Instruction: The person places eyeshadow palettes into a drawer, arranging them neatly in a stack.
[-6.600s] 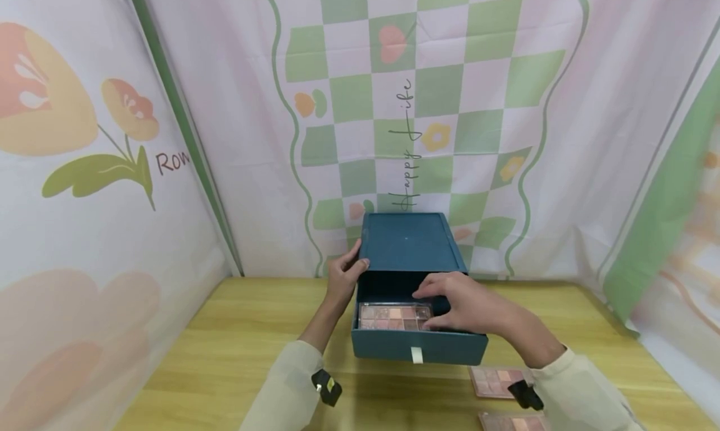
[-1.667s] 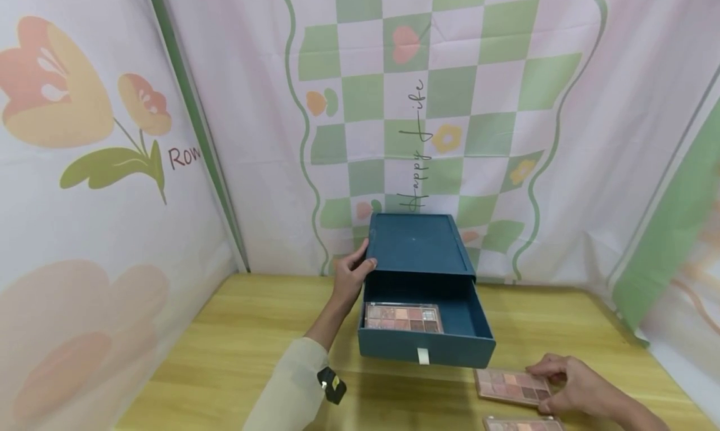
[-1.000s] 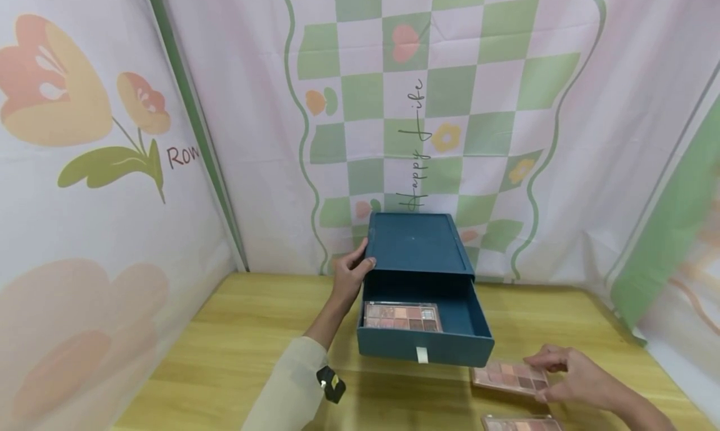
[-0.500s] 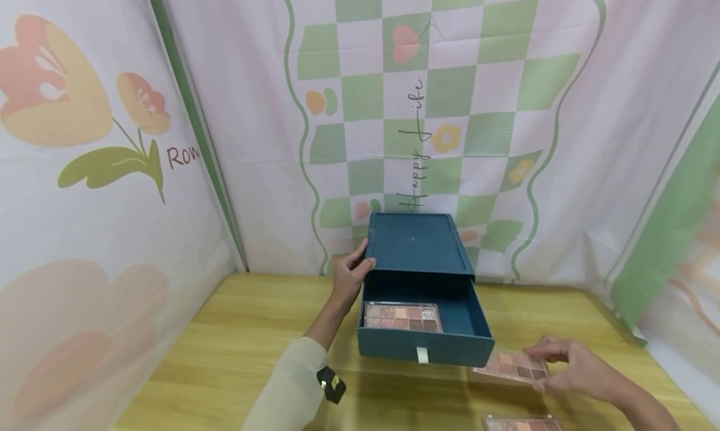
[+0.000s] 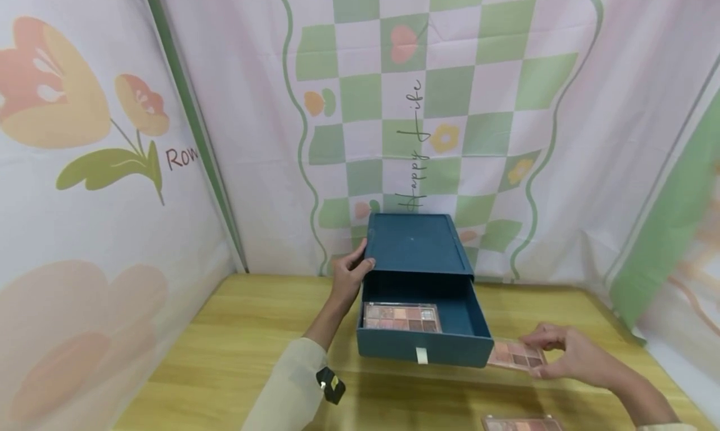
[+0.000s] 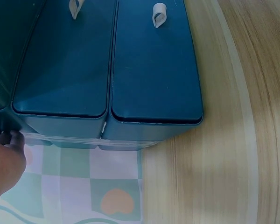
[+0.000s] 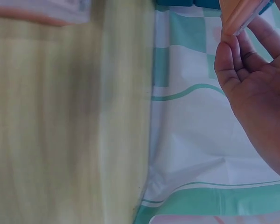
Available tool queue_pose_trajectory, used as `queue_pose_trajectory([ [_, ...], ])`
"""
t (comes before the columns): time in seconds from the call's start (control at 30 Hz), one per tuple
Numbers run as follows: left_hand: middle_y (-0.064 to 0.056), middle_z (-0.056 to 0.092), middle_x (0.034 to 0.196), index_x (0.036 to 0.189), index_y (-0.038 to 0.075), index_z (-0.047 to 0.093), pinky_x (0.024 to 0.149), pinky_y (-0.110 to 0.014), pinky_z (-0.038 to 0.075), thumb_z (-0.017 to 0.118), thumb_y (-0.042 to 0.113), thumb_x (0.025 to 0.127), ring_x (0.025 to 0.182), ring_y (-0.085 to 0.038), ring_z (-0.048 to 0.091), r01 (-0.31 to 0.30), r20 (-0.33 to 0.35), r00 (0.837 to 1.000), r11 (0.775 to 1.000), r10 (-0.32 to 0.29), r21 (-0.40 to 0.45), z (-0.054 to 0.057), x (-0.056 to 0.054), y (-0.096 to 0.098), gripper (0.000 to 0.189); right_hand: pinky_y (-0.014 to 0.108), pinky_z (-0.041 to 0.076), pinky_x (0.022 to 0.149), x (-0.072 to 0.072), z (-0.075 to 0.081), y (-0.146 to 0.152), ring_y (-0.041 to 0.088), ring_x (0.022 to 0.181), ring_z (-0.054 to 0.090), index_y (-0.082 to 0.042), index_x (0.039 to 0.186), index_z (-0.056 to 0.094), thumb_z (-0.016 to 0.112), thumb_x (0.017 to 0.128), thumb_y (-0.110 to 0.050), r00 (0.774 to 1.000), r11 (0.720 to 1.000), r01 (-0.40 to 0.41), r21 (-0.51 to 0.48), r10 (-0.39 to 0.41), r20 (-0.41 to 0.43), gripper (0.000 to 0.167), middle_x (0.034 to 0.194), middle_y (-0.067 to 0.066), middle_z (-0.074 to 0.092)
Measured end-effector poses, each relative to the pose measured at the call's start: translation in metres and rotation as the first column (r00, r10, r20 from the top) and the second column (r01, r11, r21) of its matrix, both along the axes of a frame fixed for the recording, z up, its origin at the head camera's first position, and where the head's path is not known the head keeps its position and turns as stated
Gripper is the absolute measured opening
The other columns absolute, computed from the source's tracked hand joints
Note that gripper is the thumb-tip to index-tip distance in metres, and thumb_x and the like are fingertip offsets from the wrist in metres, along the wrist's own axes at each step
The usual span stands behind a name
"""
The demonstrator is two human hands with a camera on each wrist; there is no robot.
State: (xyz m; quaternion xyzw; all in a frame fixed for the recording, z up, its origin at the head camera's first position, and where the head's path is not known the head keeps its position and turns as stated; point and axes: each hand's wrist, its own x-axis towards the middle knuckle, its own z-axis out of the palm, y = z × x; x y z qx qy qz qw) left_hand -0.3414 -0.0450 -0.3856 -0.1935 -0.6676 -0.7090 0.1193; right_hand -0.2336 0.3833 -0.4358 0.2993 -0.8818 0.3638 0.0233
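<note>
A dark blue drawer cabinet [image 5: 413, 240] stands against the back curtain, its top drawer [image 5: 388, 345] pulled out. My left hand [image 5: 345, 280] grips the cabinet's left side, thumb at the top front edge. Inside the drawer, an eyeshadow palette [image 5: 401, 317] lies at the left; the right part shows bare floor. To the right of the drawer, my right hand [image 5: 576, 359] pinches a second eyeshadow palette [image 5: 516, 355] by its right end, raised over the table. The drawer's corner hides that palette's left end. In the right wrist view the held palette [image 7: 242, 14] appears edge-on at the fingertips.
Another eyeshadow palette [image 5: 523, 424] lies on the wooden table [image 5: 236, 356] at the front right, cut off by the frame. Lower drawers [image 6: 154, 65] with pale pull tabs [image 6: 159, 14] show shut in the left wrist view. A printed curtain [image 5: 568, 231] hangs behind.
Earlier my right hand was at the palette in the drawer, then moved to one on the table. It has since lifted that palette up and toward the drawer. My left hand stays put.
</note>
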Motion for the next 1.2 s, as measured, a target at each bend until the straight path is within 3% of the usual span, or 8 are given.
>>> queue_pose_trajectory([
  [0.27,-0.015,0.046,0.156,0.147,-0.001,0.047,0.095,-0.016,0.05,0.059,0.011,0.092,0.133,-0.033,0.057,-0.009,-0.003,1.0,1.0,0.009,0.01,0.001,0.0,0.0,0.058,0.02,0.047,0.07,-0.004,0.017,0.0,-0.002,0.086,0.057,0.007,0.121,0.07,0.076,0.081,0.003,1.0,0.999,-0.01,-0.033,0.011,0.018,0.041,0.098,-0.013,0.069],
  [0.47,-0.014,0.049,0.154,0.147,-0.001,0.048,0.089,-0.014,0.051,0.059,0.011,0.092,0.123,-0.029,0.063,-0.018,0.002,1.0,1.0,0.018,0.008,0.002,-0.001,0.001,0.057,0.019,0.048,0.069,-0.005,0.025,0.002,-0.002,0.086,0.058,0.005,0.12,0.071,0.077,0.079,0.004,0.999,0.999,-0.013,-0.041,0.012,-0.037,0.042,0.1,-0.015,0.068],
  [0.57,-0.014,0.047,0.155,0.147,0.0,0.048,0.097,-0.02,0.052,0.06,0.013,0.092,0.132,-0.03,0.058,-0.017,-0.001,1.0,1.0,0.017,-0.01,0.001,0.0,0.0,0.058,0.02,0.047,0.068,-0.004,0.03,0.003,-0.002,0.086,0.058,0.002,0.122,0.071,0.076,0.079,0.005,0.999,0.999,-0.013,-0.046,0.011,-0.047,0.043,0.101,-0.016,0.068],
  [0.67,-0.015,0.044,0.157,0.148,0.0,0.047,0.109,-0.034,0.049,0.06,0.015,0.091,0.142,-0.03,0.048,-0.014,-0.004,1.0,1.0,0.014,-0.02,0.001,0.0,0.0,0.059,0.019,0.049,0.069,-0.003,0.034,0.003,-0.002,0.087,0.059,-0.001,0.122,0.072,0.077,0.078,0.006,0.998,0.999,-0.011,-0.051,0.008,-0.061,0.045,0.102,-0.017,0.068],
  [0.77,-0.016,0.042,0.158,0.148,0.0,0.047,0.113,-0.04,0.046,0.059,0.015,0.092,0.146,-0.031,0.043,-0.01,-0.002,1.0,1.0,0.01,-0.02,0.0,0.0,0.0,0.06,0.017,0.05,0.072,-0.003,0.038,0.004,-0.002,0.089,0.061,-0.001,0.121,0.073,0.078,0.076,0.007,0.996,0.999,-0.017,-0.046,0.013,-0.087,0.046,0.103,-0.017,0.069],
  [1.0,-0.014,0.044,0.157,0.148,0.001,0.047,0.11,-0.036,0.048,0.06,0.014,0.092,0.144,-0.03,0.046,-0.014,0.006,1.0,1.0,0.014,-0.017,0.0,0.001,0.0,0.059,0.017,0.05,0.074,-0.003,0.048,0.01,-0.007,0.095,0.061,-0.002,0.121,0.073,0.078,0.077,0.006,0.996,1.0,0.002,-0.026,-0.004,-0.087,0.045,0.108,-0.023,0.067],
  [1.2,-0.013,0.046,0.156,0.147,0.001,0.048,0.102,-0.023,0.049,0.06,0.013,0.092,0.141,-0.031,0.05,-0.009,0.021,1.0,1.0,0.009,0.0,0.001,0.0,0.0,0.058,0.015,0.05,0.073,-0.001,0.058,0.011,-0.007,0.094,0.063,-0.002,0.119,0.073,0.079,0.076,0.005,0.993,0.999,0.032,-0.016,-0.034,-0.109,0.045,0.106,-0.022,0.068],
])
